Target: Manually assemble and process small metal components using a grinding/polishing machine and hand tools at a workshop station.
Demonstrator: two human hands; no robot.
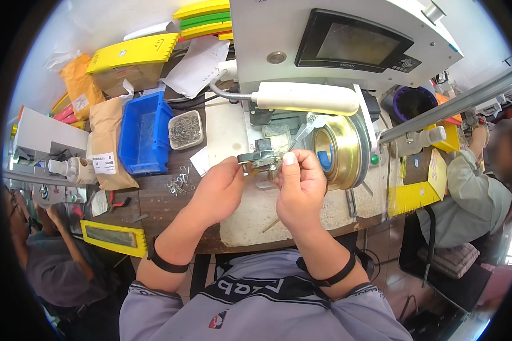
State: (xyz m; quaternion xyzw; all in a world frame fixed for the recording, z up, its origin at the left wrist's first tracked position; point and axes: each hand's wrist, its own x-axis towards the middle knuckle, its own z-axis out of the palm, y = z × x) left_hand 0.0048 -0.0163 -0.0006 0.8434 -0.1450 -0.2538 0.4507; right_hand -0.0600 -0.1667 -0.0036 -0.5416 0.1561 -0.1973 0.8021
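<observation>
Both my hands work at a small metal mechanism (264,153) on the front of a bench machine. At its left side is my left hand (217,190), fingers curled in by a small dark wheel (248,157); its fingertips are mostly hidden. On the right, my right hand (300,184) is closed, thumb pressed against the bent forefinger. Whatever lies in that pinch is too small to make out. Just right of this hand is a large brass-coloured ring (344,153). Above the mechanism stretches a long white lamp-like bar (307,98).
A white housing with a dark screen (352,42) stands behind. At left are a blue bin (144,133), a tray of small wire pieces (185,130), a loose pile of similar pieces (180,182) and red-handled pliers (119,200). People sit on both sides.
</observation>
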